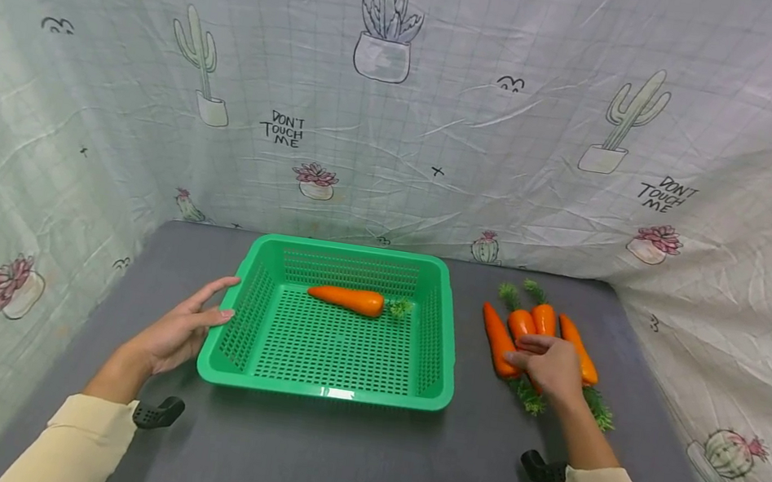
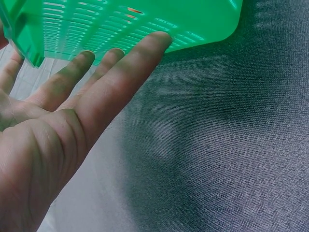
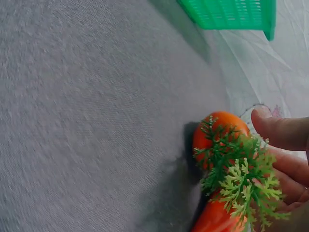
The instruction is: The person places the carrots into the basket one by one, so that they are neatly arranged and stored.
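Observation:
A green plastic basket [image 1: 332,392] stands on the grey table with one carrot [image 1: 348,299] lying inside it. Against the basket's left side rests my left hand [image 1: 180,326]; in the left wrist view its extended fingers [image 2: 120,87] touch the slotted wall. To the right of the basket lies a group of several orange carrots [image 1: 495,337] with green tops. Over them is my right hand [image 1: 552,366], fingers reaching among the carrots. In the right wrist view, the thumb [image 3: 280,129] stands apart from a carrot [image 3: 219,128]; leafy tops partly hide the other fingers.
The grey table [image 1: 340,465] runs up to a pale cloth backdrop [image 1: 403,120] printed with cacti, which hangs behind and on both sides. Dark wrist devices [image 1: 158,412] sit at both sleeves.

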Tool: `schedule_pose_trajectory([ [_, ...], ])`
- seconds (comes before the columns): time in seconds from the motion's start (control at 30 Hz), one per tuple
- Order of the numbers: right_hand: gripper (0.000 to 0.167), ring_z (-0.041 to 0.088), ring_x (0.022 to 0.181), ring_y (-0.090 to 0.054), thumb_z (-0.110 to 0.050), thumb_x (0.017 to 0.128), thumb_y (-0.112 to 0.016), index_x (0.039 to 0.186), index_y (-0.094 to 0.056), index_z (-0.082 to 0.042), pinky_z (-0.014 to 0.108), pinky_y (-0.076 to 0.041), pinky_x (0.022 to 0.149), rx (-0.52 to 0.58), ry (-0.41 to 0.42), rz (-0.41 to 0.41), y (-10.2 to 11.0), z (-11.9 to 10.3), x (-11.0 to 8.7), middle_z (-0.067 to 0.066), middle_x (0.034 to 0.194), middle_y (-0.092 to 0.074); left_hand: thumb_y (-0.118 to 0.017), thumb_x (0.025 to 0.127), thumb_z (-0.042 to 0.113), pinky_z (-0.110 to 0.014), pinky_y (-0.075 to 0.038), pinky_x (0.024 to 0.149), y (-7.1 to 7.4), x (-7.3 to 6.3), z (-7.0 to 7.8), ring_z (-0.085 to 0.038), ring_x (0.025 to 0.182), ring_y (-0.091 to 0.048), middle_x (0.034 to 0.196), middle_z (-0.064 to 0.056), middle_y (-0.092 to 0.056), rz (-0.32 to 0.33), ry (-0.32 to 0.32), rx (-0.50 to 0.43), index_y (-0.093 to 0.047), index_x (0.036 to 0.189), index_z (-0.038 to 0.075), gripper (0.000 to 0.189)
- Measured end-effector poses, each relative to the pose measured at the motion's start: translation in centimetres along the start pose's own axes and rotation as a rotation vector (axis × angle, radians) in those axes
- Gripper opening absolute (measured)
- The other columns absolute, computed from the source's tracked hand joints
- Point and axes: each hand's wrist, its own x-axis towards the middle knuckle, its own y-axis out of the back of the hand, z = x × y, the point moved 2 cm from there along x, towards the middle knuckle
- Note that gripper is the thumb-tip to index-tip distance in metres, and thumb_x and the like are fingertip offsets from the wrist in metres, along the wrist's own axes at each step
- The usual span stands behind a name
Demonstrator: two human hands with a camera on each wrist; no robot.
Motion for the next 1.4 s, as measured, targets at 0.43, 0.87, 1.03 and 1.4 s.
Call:
schedule_pose_trajectory([
  [0.43, 0.056, 0.040, 0.112, -0.070, -0.033, 0.089, -0.085, 0.131, -0.070, 0.001, 0.049, -0.060, 0.090, -0.122, 0.036, 0.031, -1.5, -0.7, -0.1, 0.025, 0.126, -0.072, -0.051, 0.111, 0.025, -0.043, -0.060, 0.091, 0.0, 0.2, -0.2, -0.017, 0.116, -0.068, 0.149, -0.012, -0.035, 0.008, 0.007, -0.007, -0.012, 0.166, 0.036, 0.068],
  [0.87, 0.059, 0.040, 0.110, -0.067, -0.029, 0.083, -0.089, 0.130, -0.070, 0.002, 0.052, -0.057, 0.091, -0.174, 0.007, 0.005, -3.0, -1.4, 0.3, 0.025, 0.129, -0.071, -0.051, 0.111, 0.023, -0.045, -0.060, 0.092, 0.0, 0.5, -0.5, -0.021, 0.117, -0.069, 0.142, -0.006, -0.048, -0.002, 0.009, -0.037, -0.013, 0.165, 0.036, 0.068],
  [1.03, 0.055, 0.039, 0.111, -0.064, -0.025, 0.082, -0.090, 0.127, -0.073, 0.001, 0.046, -0.057, 0.086, -0.132, -0.054, 0.001, -3.1, -1.2, 0.7, 0.026, 0.132, -0.068, -0.051, 0.111, 0.023, -0.045, -0.060, 0.091, 0.1, 0.5, -0.4, -0.021, 0.117, -0.069, 0.142, -0.007, -0.047, -0.001, 0.004, -0.028, -0.012, 0.166, 0.036, 0.068],
  [1.4, 0.050, 0.036, 0.111, -0.066, -0.024, 0.079, -0.091, 0.122, -0.077, -0.003, 0.038, -0.059, 0.083, -0.061, -0.092, -0.016, -1.6, -2.1, 0.5, 0.025, 0.131, -0.070, -0.051, 0.111, 0.023, -0.047, -0.061, 0.091, 0.2, 0.4, -0.3, -0.023, 0.116, -0.070, 0.141, -0.007, -0.049, -0.002, 0.007, -0.029, -0.012, 0.165, 0.036, 0.068],
])
